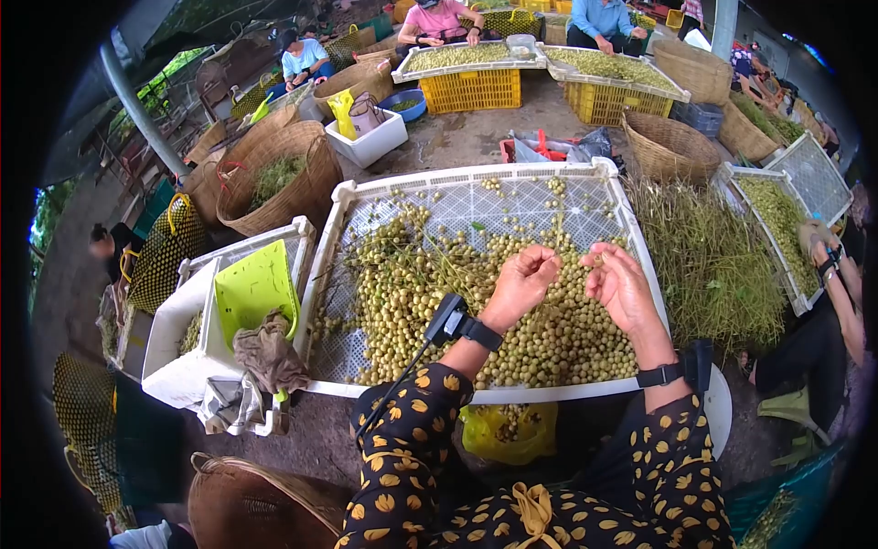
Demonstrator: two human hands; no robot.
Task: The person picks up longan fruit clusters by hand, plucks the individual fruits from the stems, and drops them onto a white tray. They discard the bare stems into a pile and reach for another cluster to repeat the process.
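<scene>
A white mesh tray (485, 397) in front of me holds many small round yellow-green fruits (558, 352). Thin stems lie among them on the left side. Over the tray's right half, my left hand (526, 282) is closed in a pinch at the lower end of a sprig of fruit (557, 197), which stretches away toward the far rim. My right hand (622, 288) is beside it, thumb and forefinger pinched together. A small pale greenish thing shows at those fingertips, too small to name. A gap separates the two hands.
Bare stems (709, 261) are heaped right of the tray. On the left are a white box (178, 375), a lime-green scoop (256, 293) and a wicker basket (315, 178). Beyond, people sit at trays on yellow crates (471, 91). Another person's arm (846, 297) is at far right.
</scene>
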